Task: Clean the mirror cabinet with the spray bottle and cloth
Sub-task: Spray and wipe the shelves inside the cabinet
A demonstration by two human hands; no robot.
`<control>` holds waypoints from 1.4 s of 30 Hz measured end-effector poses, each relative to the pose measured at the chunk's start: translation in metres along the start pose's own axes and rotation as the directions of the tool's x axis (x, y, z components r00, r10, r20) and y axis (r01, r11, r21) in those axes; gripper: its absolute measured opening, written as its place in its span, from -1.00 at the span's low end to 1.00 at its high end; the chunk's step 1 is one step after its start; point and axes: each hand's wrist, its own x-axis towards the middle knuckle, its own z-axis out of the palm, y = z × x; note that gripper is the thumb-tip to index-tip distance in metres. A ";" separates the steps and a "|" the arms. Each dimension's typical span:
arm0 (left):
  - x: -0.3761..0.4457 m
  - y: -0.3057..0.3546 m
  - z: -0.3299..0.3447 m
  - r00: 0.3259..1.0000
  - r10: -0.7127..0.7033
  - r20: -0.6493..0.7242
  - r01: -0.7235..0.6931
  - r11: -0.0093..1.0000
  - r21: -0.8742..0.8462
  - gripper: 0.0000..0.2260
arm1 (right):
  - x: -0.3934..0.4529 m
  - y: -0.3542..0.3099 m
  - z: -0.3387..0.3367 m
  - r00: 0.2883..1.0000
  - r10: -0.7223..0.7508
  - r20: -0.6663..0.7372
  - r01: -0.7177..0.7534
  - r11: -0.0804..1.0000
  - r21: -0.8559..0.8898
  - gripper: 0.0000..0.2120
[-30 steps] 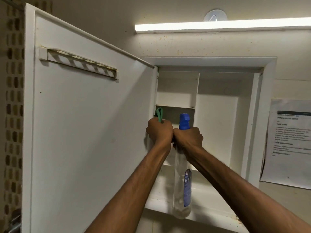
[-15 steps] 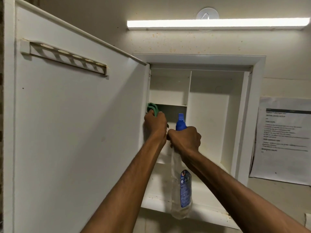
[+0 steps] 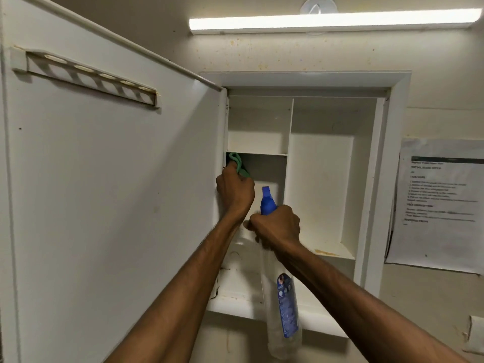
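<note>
The white mirror cabinet (image 3: 377, 179) stands open on the wall, its door (image 3: 104, 192) swung out to the left with the inner side facing me. My left hand (image 3: 234, 191) grips a green cloth (image 3: 238, 165) and holds it against the cabinet's left inner wall, just under a small shelf (image 3: 258, 154). My right hand (image 3: 276, 226) grips the neck of a clear spray bottle (image 3: 281, 310) with a blue head (image 3: 267, 200); the bottle hangs down in front of the cabinet's lower edge.
A slotted holder rail (image 3: 86, 77) runs across the upper part of the door. A lit tube lamp (image 3: 332, 20) is mounted above the cabinet. A printed paper sheet (image 3: 440, 205) hangs on the wall at the right. Brownish stains mark the cabinet's bottom shelf (image 3: 327, 252).
My left hand has moved the cloth up the cabinet's left inner wall toward the small shelf. The right hand with the bottle has dropped slightly and drawn apart from the left.
</note>
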 end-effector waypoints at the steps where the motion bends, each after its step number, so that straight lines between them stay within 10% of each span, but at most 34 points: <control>1: 0.000 -0.001 0.002 1.000 -0.003 -0.013 0.003 1.000 -0.014 -0.80 | -0.003 0.003 0.001 0.999 0.009 0.049 -0.010 1.000 0.030 -0.64; 8: 0.000 0.017 0.024 0.971 -0.207 -0.121 0.142 0.903 -0.405 -0.73 | -0.009 0.013 -0.010 0.987 0.082 0.136 -0.111 0.969 0.219 -0.73; 15: 0.013 0.038 0.048 0.896 -0.423 0.138 0.326 0.413 -0.850 -0.75 | -0.005 0.020 -0.034 0.987 0.002 0.160 -0.041 0.970 0.242 -0.92; 20: 0.002 0.040 0.057 0.882 -0.336 0.330 0.436 0.321 -0.841 -0.70 | -0.003 0.026 -0.045 0.982 0.046 0.185 -0.099 0.952 0.290 -0.93; 29: -0.001 0.016 0.050 0.875 0.013 0.483 0.284 0.796 -0.535 -0.69 | -0.008 0.042 -0.037 0.959 0.087 0.271 -0.182 0.919 0.349 -0.79; 42: 0.004 -0.002 0.034 0.797 0.154 0.584 0.140 0.893 -0.427 -0.57 | -0.011 0.058 -0.034 0.955 0.064 0.290 -0.180 0.901 0.395 -0.82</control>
